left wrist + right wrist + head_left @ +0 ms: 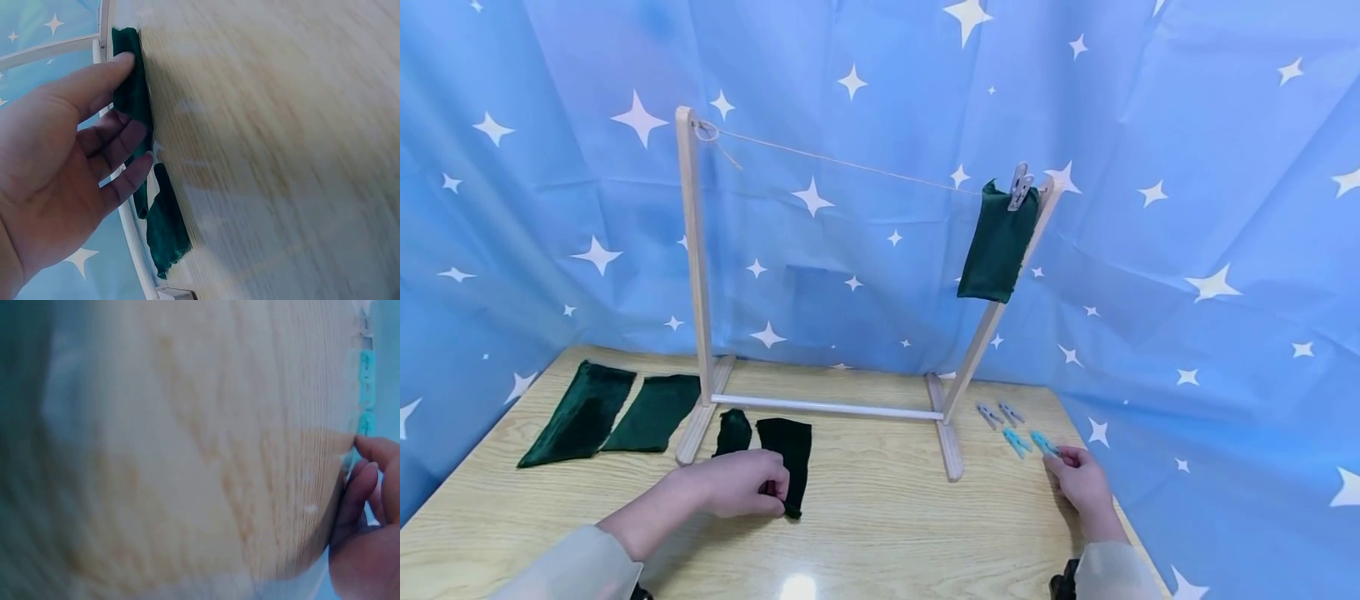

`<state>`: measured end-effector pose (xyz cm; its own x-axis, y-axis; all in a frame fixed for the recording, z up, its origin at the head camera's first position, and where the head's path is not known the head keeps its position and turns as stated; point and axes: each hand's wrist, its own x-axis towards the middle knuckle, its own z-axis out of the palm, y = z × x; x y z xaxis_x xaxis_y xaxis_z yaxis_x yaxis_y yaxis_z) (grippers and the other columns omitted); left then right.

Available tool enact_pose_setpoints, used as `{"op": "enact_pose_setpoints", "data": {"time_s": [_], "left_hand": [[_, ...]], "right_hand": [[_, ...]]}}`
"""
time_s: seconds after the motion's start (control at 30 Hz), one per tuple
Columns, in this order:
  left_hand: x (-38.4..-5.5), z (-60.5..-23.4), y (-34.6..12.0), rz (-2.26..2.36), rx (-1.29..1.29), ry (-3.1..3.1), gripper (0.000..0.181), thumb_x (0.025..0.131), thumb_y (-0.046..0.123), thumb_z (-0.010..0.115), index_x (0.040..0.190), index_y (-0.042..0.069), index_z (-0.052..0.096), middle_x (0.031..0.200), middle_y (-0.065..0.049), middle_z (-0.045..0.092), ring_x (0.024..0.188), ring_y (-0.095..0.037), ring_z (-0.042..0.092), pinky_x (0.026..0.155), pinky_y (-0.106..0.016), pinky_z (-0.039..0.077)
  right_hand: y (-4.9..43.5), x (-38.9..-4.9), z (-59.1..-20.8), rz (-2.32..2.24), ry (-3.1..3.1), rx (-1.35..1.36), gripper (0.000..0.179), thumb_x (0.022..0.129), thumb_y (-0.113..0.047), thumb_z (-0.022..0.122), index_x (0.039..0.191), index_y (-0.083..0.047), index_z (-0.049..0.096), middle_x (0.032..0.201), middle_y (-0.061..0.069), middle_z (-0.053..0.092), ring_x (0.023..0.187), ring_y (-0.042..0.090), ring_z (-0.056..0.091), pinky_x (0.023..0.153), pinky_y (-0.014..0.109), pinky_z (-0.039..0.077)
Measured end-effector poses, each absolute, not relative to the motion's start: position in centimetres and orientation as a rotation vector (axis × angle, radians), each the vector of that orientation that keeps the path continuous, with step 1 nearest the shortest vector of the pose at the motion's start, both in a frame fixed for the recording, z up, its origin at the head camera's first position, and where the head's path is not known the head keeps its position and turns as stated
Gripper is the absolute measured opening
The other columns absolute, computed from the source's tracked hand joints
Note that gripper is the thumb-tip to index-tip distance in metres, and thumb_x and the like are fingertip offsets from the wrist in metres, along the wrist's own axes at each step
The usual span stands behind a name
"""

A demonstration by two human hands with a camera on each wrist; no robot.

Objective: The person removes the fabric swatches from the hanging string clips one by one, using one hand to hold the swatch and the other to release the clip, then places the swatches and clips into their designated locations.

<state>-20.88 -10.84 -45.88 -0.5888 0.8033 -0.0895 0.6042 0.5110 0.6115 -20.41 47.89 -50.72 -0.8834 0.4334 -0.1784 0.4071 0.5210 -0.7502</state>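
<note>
My left hand (pixel 741 483) is at the near end of a dark green cloth (pixel 792 454), thumb and fingers around its bunched edge. In the left wrist view the thumb lies over the green cloth (pixel 128 87) and the other fingers bend beside it. A smaller green cloth piece (pixel 733 432) shows partly behind that hand. On the right, my right hand (pixel 1082 483) pinches the near end of a light blue clothespin (pixel 1043 442). Another blue clothespin (pixel 1017 443) and two grey clothespins (pixel 990 415) lie just beyond. The right wrist view catches the fingertips at the blue clothespin (pixel 366 422).
A wooden frame with a left post (pixel 694 250) and a string (pixel 850 162) stands at the back. From its right end hangs a green cloth (pixel 998 246), held by a grey clothespin (pixel 1019 187). Two green cloths (pixel 583 412) lie flat on the table (pixel 895 533) at left.
</note>
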Motion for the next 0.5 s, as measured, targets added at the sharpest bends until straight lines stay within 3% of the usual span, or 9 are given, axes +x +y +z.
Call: {"op": "enact_pose_setpoints", "data": {"time_s": [0.13,0.3,0.4,0.5], "left_hand": [[-21.01,-45.65,-10.91,0.794,1.168,2.361,0.035,0.111,0.018,0.067,0.076,0.020,0.063,0.081,0.013,0.045,0.071,0.001,0.037,0.071,-0.022,0.040],[-21.15,-45.59,-10.98,0.816,1.140,2.329,0.047,0.112,0.018,0.064,0.067,0.020,0.050,0.078,0.012,0.038,0.069,-0.002,0.032,0.072,-0.024,0.038],[-21.18,-45.61,-11.01,0.807,1.132,2.332,0.041,0.111,0.022,0.067,0.071,0.022,0.060,0.080,0.014,0.044,0.071,0.000,0.038,0.071,-0.023,0.041],[-21.07,-45.61,-11.06,0.800,1.121,2.341,0.021,0.102,0.027,0.080,0.085,0.022,0.069,0.088,0.013,0.054,0.078,0.000,0.047,0.073,-0.023,0.046]], "right_hand": [[47.80,-20.37,-50.47,1.318,-2.715,-0.729,0.061,0.111,-0.035,0.063,0.153,0.006,0.048,0.133,0.022,0.052,0.098,0.025,0.057,0.071,0.030,0.054],[47.73,-20.24,-50.32,1.305,-2.722,-0.724,0.062,0.111,-0.036,0.063,0.154,0.006,0.048,0.135,0.024,0.052,0.097,0.023,0.058,0.072,0.030,0.055],[47.86,-20.28,-50.53,1.307,-2.719,-0.739,0.063,0.110,-0.036,0.062,0.154,0.006,0.048,0.137,0.024,0.051,0.099,0.023,0.058,0.071,0.029,0.056],[47.93,-20.29,-50.66,1.288,-2.727,-0.739,0.063,0.110,-0.037,0.062,0.154,0.006,0.048,0.138,0.026,0.051,0.101,0.025,0.057,0.072,0.029,0.056]]}}
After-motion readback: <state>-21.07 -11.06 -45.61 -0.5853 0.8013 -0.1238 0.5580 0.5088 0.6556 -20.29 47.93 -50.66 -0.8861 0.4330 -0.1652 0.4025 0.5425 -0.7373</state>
